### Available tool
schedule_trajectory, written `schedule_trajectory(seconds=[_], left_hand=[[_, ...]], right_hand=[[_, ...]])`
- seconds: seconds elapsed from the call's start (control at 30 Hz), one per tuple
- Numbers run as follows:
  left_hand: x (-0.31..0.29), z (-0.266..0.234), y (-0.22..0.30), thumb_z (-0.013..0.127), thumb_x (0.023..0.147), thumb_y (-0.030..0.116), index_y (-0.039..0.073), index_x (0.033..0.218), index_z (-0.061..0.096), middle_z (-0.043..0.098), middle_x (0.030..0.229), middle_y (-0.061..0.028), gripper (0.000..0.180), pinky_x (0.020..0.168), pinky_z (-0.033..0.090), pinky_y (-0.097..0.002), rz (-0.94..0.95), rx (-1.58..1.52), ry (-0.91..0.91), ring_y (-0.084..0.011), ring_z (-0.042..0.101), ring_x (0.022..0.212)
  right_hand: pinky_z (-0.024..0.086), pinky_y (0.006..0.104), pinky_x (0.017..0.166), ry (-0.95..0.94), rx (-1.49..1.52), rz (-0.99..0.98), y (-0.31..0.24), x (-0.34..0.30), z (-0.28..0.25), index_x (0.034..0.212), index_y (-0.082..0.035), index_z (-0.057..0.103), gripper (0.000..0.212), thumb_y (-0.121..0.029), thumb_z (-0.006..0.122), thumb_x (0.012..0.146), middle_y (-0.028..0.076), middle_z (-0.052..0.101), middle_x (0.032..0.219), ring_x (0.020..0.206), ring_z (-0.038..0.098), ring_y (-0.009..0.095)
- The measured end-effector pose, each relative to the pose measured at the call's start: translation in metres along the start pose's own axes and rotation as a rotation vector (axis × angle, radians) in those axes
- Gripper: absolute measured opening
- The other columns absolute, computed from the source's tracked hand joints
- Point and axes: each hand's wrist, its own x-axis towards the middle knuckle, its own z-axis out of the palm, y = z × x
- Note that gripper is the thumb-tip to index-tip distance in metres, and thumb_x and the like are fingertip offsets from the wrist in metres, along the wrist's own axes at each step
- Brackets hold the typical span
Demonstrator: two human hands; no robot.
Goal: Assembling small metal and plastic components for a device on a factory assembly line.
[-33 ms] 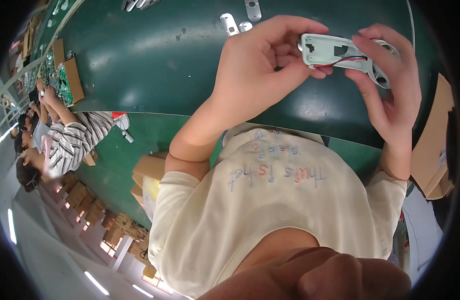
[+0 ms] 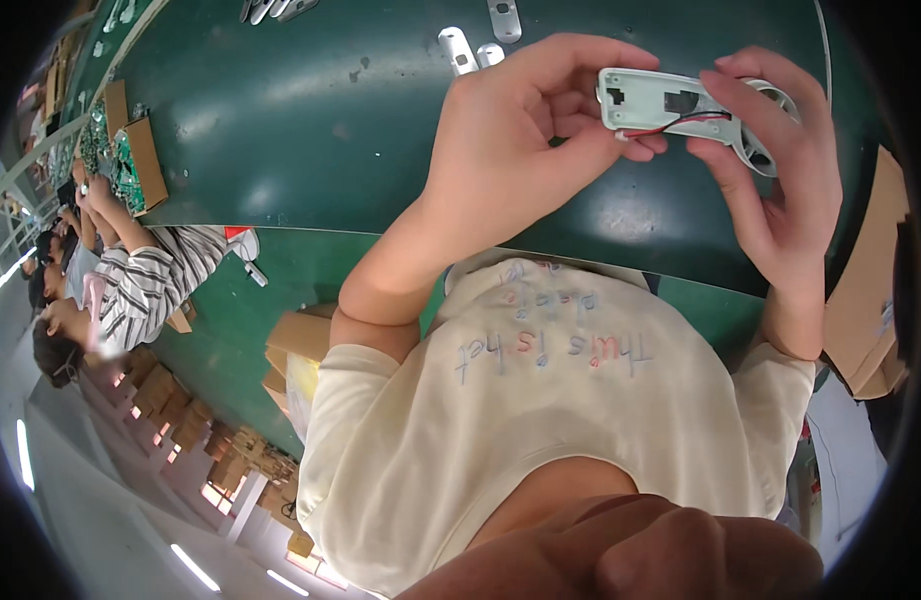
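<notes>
Both my hands hold a pale green plastic housing above the green table, its hollow inner side facing me. A red and a black wire run along the inside of its lower edge. My left hand is closed on the squared end, the thumb below it near a small white connector. My right hand grips the other end, where a round vented ring shows partly behind the fingers. What lies beneath the right fingers is hidden.
Several silver-grey oblong parts lie on the table beyond my left hand. At the far left, cardboard boxes hold green circuit boards, with co-workers seated beside them. An open carton stands right of my right arm.
The housing has shifted very slightly to the left and tilted a little in my hands. Both hands keep their hold.
</notes>
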Motion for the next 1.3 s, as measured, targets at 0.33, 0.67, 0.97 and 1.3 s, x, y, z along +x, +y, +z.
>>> schedule_trajectory(seconds=[0.33,0.67,0.97,1.3], left_hand=[[-0.001,-0.001,-0.002,0.049,0.077,-0.016,-0.008,0.11,0.051,0.062,0.098,-0.014,0.035,0.078,0.054,-0.0267,-0.013,0.002,-0.026,-0.0177,0.065,0.086],[-0.001,0.001,0.005,0.054,0.079,-0.009,-0.004,0.106,0.053,0.062,0.091,-0.0096,0.028,0.066,0.051,-0.0222,-0.033,-0.044,-0.035,-0.0136,0.064,0.078],[-0.003,0.004,-0.006,0.055,0.079,-0.006,-0.003,0.104,0.049,0.061,0.086,-0.0096,0.025,0.058,0.05,-0.0222,0.176,0.406,0.036,-0.0128,0.063,0.068],[0.009,-0.016,0.005,0.06,0.082,-0.003,-0.001,0.117,0.04,0.06,0.091,-0.0084,0.04,0.064,0.049,-0.0214,0.082,0.365,0.138,-0.0119,0.06,0.075]], right_hand=[[0.049,0.0338,0.074,-0.011,-0.029,-0.033,0.003,-0.001,0.007,0.108,0.001,0.056,0.038,-0.005,0.07,0.073,0.021,0.055,0.106,0.094,0.057,0.03],[0.049,0.0322,0.07,0.006,-0.125,-0.095,-0.002,-0.004,0.006,0.105,0.004,0.058,0.041,-0.001,0.073,0.067,0.02,0.055,0.103,0.086,0.058,0.029],[0.042,0.021,0.073,-0.02,0.758,0.571,-0.002,-0.014,0.012,0.102,0.003,0.054,0.035,0.004,0.067,0.071,0.007,0.055,0.097,0.082,0.052,0.009],[0.042,0.0217,0.076,-0.149,0.541,0.567,0.03,0.03,0.02,0.098,-0.004,0.057,0.029,-0.006,0.065,0.07,0.003,0.056,0.096,0.086,0.052,0.009]])
